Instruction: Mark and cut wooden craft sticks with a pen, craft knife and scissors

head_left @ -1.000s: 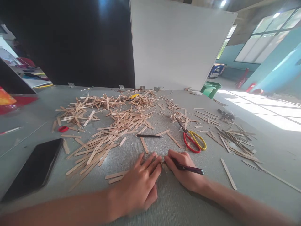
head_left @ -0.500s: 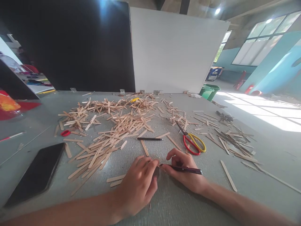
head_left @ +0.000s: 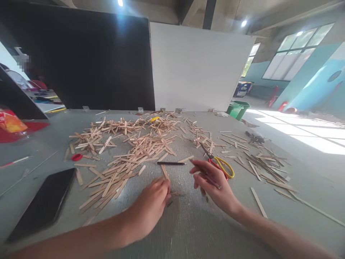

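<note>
Lower center of the frame: a short, thin, brown wood sliver (head_left: 177,194), blurred, lies at the curled fingertips of the left hand (head_left: 152,201); whether they grip it cannot be told. Right of center, the right hand (head_left: 219,192) grips a slim, dark, straight pen-like tool (head_left: 214,182), tilted and partly hidden by the fingers.

Just one head-worn cam, pointing forward and kinda down at the surface (head_left: 188,233). The left hand (head_left: 155,198) and right hand (head_left: 214,180) are pretty close, low in the shot; black panel (head_left: 107,64) and white panel (head_left: 199,68) stand further back, with a window (head_left: 296,54) way off right.
</note>
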The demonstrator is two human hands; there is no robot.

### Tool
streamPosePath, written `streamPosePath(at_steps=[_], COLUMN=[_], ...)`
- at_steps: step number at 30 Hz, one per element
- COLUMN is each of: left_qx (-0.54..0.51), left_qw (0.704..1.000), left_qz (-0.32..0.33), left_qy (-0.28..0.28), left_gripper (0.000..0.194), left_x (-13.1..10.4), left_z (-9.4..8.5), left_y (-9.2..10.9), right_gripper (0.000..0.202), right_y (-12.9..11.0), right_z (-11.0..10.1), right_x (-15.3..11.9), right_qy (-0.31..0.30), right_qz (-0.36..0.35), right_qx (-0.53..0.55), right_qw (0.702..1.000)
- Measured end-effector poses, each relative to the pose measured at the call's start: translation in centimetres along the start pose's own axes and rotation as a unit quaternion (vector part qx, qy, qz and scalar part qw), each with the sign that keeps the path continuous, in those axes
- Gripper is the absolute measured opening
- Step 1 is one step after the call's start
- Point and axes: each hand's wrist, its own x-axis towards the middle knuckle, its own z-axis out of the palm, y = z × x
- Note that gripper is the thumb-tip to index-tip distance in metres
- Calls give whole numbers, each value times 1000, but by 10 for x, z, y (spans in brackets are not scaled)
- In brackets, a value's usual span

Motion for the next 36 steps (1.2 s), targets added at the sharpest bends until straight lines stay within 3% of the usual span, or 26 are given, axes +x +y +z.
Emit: streamPosePath(at_steps=[3,4,6,9,13,16,20,22,24,30,33,36], left_qx=[-91,-187,-291,-346,-323,-295,-267,-268,-275,-259,-244,-220], left_qw=[995,978,950,933,941,952,960,959,957,961,965,971], left_qz=[-32,-65,-89,-90,-104,-88,-71,-72,-75,-90,-85,-78], left_qy=[-39,-67,-66,-37,-3,5,37,46,48,43,48,55], left_gripper=[20,24,31,36,31,30,38,37,37,41,44,45], left_x=[3,4,5,2,-10,-17,-22,-23,-25,-28,-28,-27], left_z=[-28,-39,-63,-88,-99,-101,-106,-107,-106,-104,-105,-107], left_y=[11,16,26,37,46,52,59,61,61,58,57,56], right_gripper=[52,52,50,44,58,68,27,18,22,52,63,64], right_y=[-15,-22,-36,-56,-65,-66,-75,-82,-87,-86,-80,-78], right_z=[-5,-8,-13,-19,-20,-20,-28,-33,-37,-44,-48,-51], right_x=[5,7,9,9,9,7,-1,-7,-12,-23,-27,-27], right_qy=[3,11,26,33,33,-10,-20,1,8,23,19,4], right_qz=[-75,-82,-67,-22,-18,-45,-101,-161,-235,-412,-432,-431], right_qx=[70,94,148,199,129,77,-111,-252,-359,-510,-531,-530], right_qw=[995,992,986,979,991,996,988,954,904,754,729,730])
